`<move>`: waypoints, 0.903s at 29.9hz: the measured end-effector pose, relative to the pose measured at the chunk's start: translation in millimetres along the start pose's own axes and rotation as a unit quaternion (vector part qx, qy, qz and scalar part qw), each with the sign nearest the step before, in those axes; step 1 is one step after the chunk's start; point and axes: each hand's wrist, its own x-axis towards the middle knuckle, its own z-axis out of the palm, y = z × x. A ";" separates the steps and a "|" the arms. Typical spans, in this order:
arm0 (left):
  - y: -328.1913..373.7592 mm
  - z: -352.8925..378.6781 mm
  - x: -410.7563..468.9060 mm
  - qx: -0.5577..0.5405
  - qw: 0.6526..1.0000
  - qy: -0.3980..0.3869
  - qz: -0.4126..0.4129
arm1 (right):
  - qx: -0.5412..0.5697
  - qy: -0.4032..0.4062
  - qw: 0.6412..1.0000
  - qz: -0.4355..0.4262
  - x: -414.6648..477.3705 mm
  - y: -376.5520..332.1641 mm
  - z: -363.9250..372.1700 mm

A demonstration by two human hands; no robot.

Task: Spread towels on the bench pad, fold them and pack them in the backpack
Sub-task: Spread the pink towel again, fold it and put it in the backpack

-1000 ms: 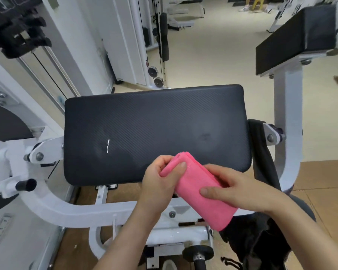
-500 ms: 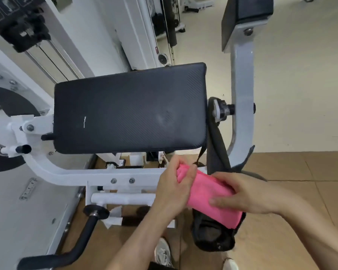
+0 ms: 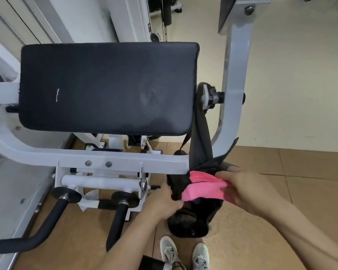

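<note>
Pink towel (image 3: 203, 187) now at backpack (image 3: 187, 223), left hand (image 3: 162, 201) gripping its rim

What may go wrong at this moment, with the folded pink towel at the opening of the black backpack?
1. The right hand grips the pink towel at one end only, and its layers fan out at the free end, so the fold may open on entry.
2. The backpack seems to hang by its strap from the machine's knob; a hard push might pull it off.
3. The left hand holds only one edge, so the mouth may sag shut.
</note>
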 end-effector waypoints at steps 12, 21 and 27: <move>-41.8 73.8 61.1 -0.270 0.950 0.001 -0.156 | 0.069 -0.018 0.997 0.026 21.0 4.8 -8.5; 33.2 24.9 -27.5 -0.554 0.805 0.170 -0.129 | 0.097 -0.048 0.992 -0.067 41.1 39.0 -60.5; 91.0 -3.3 -86.3 -0.515 0.806 0.219 -0.193 | 0.328 -0.117 0.924 -0.157 5.7 46.3 -114.1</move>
